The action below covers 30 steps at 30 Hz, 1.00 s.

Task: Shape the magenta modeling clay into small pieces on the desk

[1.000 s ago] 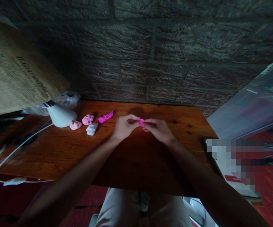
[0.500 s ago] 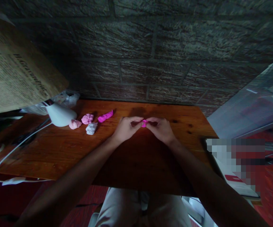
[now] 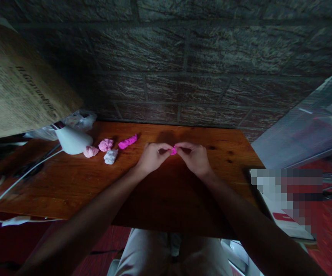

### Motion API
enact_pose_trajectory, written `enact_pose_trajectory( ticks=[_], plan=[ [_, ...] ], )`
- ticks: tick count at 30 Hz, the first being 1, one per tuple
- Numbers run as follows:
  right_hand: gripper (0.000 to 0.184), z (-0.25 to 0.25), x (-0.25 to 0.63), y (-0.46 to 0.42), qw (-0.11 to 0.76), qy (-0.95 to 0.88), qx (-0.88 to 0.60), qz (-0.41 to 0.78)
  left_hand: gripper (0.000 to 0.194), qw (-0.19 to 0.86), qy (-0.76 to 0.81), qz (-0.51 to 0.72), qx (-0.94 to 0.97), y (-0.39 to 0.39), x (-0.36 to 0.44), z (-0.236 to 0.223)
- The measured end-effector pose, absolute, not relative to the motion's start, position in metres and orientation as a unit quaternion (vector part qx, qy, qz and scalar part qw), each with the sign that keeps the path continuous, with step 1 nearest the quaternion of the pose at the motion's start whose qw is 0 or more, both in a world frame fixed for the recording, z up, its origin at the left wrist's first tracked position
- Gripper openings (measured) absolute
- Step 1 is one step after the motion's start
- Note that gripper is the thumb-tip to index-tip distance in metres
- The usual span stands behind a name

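Note:
Between my two hands is a small piece of bright pink modelling clay point(image 3: 173, 151), pinched at both sides above the table. My left hand point(image 3: 154, 156) grips its left side with thumb and forefinger. From the other side, the thumb and forefinger of my right hand point(image 3: 193, 156) close on it. To the left on the table lie a longer strip of the same pink clay point(image 3: 128, 142), a light pink lump point(image 3: 106, 145), a paler pink lump point(image 3: 90, 151) and a white lump point(image 3: 111, 156).
A white lamp base point(image 3: 74, 140) with a newsprint-patterned shade point(image 3: 25, 80) stands at the left; its white cable point(image 3: 16, 188) hangs over the front edge of the wooden table point(image 3: 68, 191). A stone-block wall point(image 3: 166, 88) runs behind. A partly blurred white box point(image 3: 289, 226) sits at the right.
The pink clay between my fingers has shifted slightly left, and its visible shape differs a little. Both hands keep their pinch on it; the other lumps lie unmoved.

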State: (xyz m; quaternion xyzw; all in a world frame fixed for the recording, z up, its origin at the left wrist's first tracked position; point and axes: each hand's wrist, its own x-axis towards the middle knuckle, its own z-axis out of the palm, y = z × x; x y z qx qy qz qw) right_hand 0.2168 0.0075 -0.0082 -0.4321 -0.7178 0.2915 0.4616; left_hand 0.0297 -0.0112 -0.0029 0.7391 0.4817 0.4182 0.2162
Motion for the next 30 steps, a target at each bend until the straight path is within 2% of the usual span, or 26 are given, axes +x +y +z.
enact_pose_trajectory(
  ticks=[4, 8, 10, 14, 18, 23, 27, 30],
  plan=[
    [0.019, -0.0063, 0.2188, 0.0082, 0.407, -0.771, -0.424, 0.244, 0.015, 0.132, 0.468, 0.372, 0.791, -0.0147, 0.0274, -0.0008],
    [0.02, -0.0057, 0.2196, 0.0095, 0.386, -0.793, -0.406, 0.24, 0.012, 0.108, 0.454, 0.375, 0.801, -0.0153, 0.0266, -0.0009],
    [0.021, -0.006, 0.2196, 0.01, 0.391, -0.789, -0.403, 0.25, 0.014, 0.119, 0.458, 0.385, 0.792, -0.0146, 0.0268, -0.001],
    [0.031, -0.0058, 0.2182, 0.0089, 0.402, -0.764, -0.408, 0.297, 0.032, 0.129, 0.466, 0.394, 0.782, -0.0127, 0.0268, 0.0003],
    [0.031, -0.0052, 0.2151, 0.0057, 0.439, -0.725, -0.423, 0.32, 0.024, 0.146, 0.449, 0.372, 0.799, -0.0121, 0.0273, 0.0003],
    [0.031, -0.0079, 0.2117, 0.0065, 0.511, -0.652, -0.434, 0.353, 0.018, 0.168, 0.464, 0.418, 0.763, -0.0121, 0.0295, -0.0033],
    [0.033, -0.0126, 0.2119, 0.0104, 0.469, -0.626, -0.445, 0.436, 0.014, 0.227, 0.476, 0.456, 0.717, -0.0107, 0.0307, -0.0055],
    [0.027, -0.0145, 0.2123, 0.011, 0.427, -0.633, -0.409, 0.5, 0.01, 0.284, 0.467, 0.48, 0.686, -0.0089, 0.0305, -0.0047]
  ],
)
